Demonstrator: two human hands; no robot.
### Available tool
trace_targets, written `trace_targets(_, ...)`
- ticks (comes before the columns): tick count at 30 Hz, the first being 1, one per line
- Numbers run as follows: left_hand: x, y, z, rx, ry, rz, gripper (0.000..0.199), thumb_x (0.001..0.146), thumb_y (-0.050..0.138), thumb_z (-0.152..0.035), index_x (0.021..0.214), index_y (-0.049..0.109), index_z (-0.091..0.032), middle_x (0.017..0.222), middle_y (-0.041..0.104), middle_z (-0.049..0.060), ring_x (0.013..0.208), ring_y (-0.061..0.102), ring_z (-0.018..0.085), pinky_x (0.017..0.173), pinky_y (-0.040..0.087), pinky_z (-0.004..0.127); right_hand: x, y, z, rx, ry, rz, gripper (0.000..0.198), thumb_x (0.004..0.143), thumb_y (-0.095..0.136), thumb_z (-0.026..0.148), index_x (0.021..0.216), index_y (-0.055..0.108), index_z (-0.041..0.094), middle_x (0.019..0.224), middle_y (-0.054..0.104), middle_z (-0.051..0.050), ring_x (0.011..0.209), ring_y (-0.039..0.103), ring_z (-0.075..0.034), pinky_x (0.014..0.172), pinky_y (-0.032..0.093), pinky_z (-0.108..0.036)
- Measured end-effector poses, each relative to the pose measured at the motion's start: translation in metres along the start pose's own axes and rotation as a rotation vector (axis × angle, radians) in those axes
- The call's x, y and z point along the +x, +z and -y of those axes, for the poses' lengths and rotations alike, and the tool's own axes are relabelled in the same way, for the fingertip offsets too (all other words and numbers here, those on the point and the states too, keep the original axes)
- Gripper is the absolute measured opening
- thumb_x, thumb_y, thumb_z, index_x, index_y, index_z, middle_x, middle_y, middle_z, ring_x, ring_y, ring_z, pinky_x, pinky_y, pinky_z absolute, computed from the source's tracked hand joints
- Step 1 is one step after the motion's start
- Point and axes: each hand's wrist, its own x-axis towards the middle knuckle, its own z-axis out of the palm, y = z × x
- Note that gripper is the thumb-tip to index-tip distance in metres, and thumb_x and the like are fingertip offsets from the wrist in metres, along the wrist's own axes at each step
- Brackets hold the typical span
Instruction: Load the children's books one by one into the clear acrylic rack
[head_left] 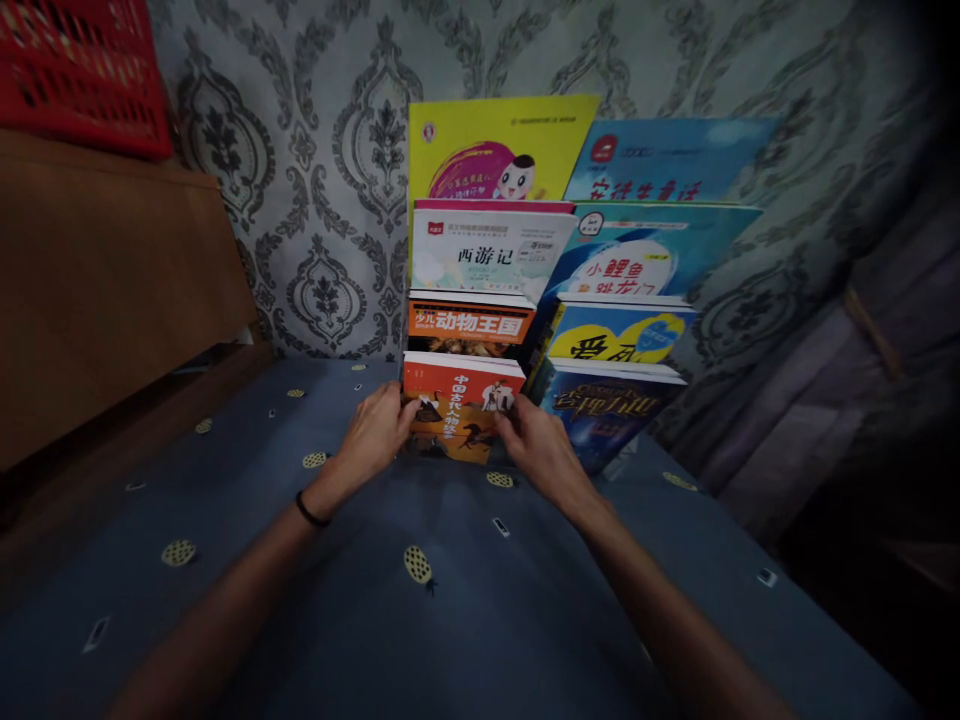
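Note:
Both my hands grip an orange-red book [450, 400] that stands upright at the front of the left row. My left hand [381, 420] has its thumb on the cover's left edge, fingers behind and partly hidden. On the right edge, my right hand [536, 440] closes the same way. Behind that book rise an orange animal book [480, 325], a white book [480, 245] and a tall yellow book [495, 140]. The right row has a dark blue book [607, 400], a blue-and-yellow book [622, 330], a teal book [660, 240] and a blue book [667, 155] at the back.
The books stand on a blue cloth [337, 600] printed with yellow pineapples. Patterned wallpaper [315, 200] is behind them. At left are a brown wooden box [112, 300] and a red plastic basket [90, 80] above it. Pale purple fabric [810, 370] hangs at right.

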Motion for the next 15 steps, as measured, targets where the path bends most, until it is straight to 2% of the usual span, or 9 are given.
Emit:
trace_targets(6, -0.001, -0.008, -0.003, -0.106, 0.047, -0.107, 0.003, 0.097, 0.052, -0.023, 0.096, 0.050, -0.021, 0.093, 0.067, 0.007, 0.090, 0.067, 0.024, 0.078, 0.053, 0.036, -0.003, -0.007, 0.006, 0.004, -0.038, -0.097, 0.026, 0.092, 0.043, 0.027, 0.104, 0.063, 0.017, 0.078, 0.072, -0.011, 0.061, 0.062, -0.023, 0.058, 0.036, -0.031)
trace_targets(9, -0.001, -0.010, -0.004, -0.139, 0.054, -0.104, 0.002, 0.097, 0.051, -0.022, 0.098, 0.049, -0.020, 0.092, 0.067, 0.007, 0.088, 0.068, 0.024, 0.078, 0.053, 0.036, -0.006, -0.010, 0.009, -0.004, -0.049, -0.149, 0.027, 0.094, 0.041, 0.028, 0.104, 0.063, 0.018, 0.078, 0.072, -0.011, 0.062, 0.063, -0.023, 0.058, 0.036, -0.031)
trace_targets(15, 0.000, -0.008, -0.002, -0.167, 0.072, -0.105, 0.002, 0.096, 0.049, -0.020, 0.097, 0.050, -0.020, 0.093, 0.068, 0.007, 0.088, 0.068, 0.023, 0.078, 0.053, 0.036, -0.006, -0.011, 0.007, -0.020, -0.042, -0.162, 0.020, 0.095, 0.042, 0.030, 0.095, 0.060, 0.020, 0.076, 0.072, -0.011, 0.063, 0.064, -0.024, 0.055, 0.035, -0.031)
